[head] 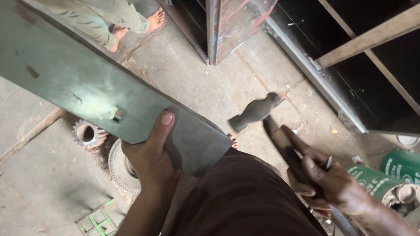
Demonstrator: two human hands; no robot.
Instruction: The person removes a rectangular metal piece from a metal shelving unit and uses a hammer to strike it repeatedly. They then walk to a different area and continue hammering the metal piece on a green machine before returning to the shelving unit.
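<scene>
My left hand (152, 156) grips the near edge of a long grey-green sheet-metal panel (57, 75), thumb on top, fingers under it. The panel slants from upper left down over my knee and carries a small metal tab (117, 115). A hammer (255, 112) with a dark steel head and a worn wooden handle is held in my right hand (328, 179). Its head hovers just right of the panel's lower corner, apart from it.
Two toothed gear wheels (87, 134) lie on the concrete floor under the panel. A small green-painted metal frame (95, 225) sits near the left. Green tins (419, 170) stand at right beside a dark metal cabinet frame (333, 98). Another person's bare feet (155, 20) stand at the top.
</scene>
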